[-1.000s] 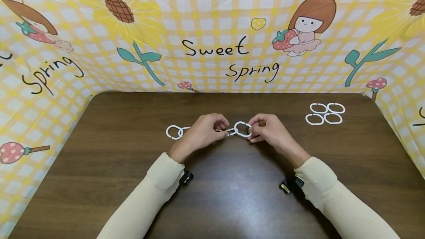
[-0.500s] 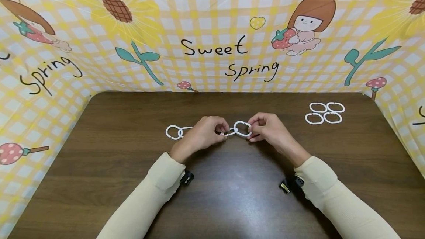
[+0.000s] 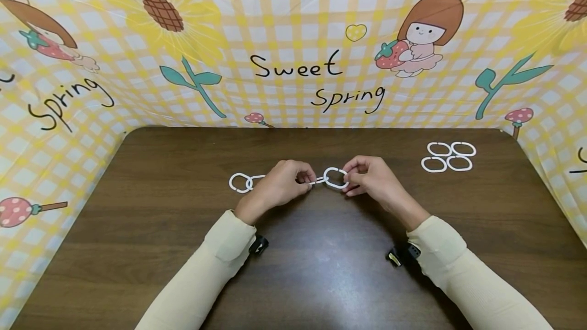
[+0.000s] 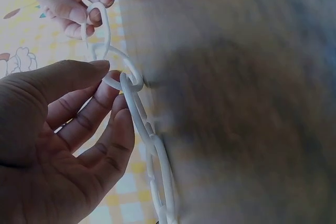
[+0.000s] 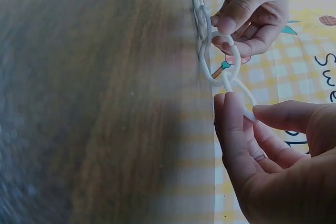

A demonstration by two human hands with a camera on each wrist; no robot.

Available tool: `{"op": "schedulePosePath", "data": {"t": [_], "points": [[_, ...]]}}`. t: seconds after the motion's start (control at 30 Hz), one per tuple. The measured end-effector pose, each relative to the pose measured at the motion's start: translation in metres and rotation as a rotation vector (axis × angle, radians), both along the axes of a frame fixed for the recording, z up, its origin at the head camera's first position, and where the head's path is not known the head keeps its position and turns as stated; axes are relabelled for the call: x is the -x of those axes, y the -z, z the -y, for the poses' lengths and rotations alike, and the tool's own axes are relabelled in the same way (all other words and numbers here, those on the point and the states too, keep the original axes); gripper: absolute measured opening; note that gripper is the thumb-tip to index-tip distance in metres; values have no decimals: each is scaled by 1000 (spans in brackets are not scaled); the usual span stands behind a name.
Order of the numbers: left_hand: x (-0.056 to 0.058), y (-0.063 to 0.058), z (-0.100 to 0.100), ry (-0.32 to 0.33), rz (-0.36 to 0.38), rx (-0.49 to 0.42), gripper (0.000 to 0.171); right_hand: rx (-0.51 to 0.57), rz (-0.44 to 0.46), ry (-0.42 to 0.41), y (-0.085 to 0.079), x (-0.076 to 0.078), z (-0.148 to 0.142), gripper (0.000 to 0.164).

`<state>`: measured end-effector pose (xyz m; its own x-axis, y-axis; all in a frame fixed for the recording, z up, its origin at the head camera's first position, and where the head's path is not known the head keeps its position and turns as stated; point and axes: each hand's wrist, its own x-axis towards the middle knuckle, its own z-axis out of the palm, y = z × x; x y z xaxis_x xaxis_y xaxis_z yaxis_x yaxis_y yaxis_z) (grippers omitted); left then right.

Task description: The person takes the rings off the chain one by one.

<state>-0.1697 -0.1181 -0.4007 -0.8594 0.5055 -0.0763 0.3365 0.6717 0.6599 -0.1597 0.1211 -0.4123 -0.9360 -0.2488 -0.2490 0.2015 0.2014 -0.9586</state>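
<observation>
In the head view a chain of white plastic links (image 3: 231, 181) runs from the left, behind my left hand (image 3: 284, 182), to my right hand (image 3: 377, 180). My left thumb and fingers pinch a link (image 4: 131, 65) near the right end of the chain. The end link (image 3: 326, 173), an oval with a small gap, is hooked through that one. My right thumb and fingertips pinch this end link by its far right side. Further links (image 4: 166, 169) hang below my left hand in the left wrist view. My left hand hides the middle of the chain in the head view.
Several loose white links (image 3: 433, 158) lie grouped at the back right of the brown wooden table (image 3: 312, 274). A yellow checked cloth (image 3: 293, 29) with printed flowers and words stands around the table's back and sides.
My left hand has lowered slightly, and its fingers have shifted on the link. That link now looks narrower, turned more edge-on. My right hand has kept its place on the end link.
</observation>
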Motion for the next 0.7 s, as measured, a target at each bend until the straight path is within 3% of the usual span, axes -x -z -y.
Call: {"op": "schedulePosePath", "data": {"t": [0.7], "points": [[3, -3, -1, -61, 52, -73, 10, -47, -30, -7, 1, -1, 0, 22]]}}
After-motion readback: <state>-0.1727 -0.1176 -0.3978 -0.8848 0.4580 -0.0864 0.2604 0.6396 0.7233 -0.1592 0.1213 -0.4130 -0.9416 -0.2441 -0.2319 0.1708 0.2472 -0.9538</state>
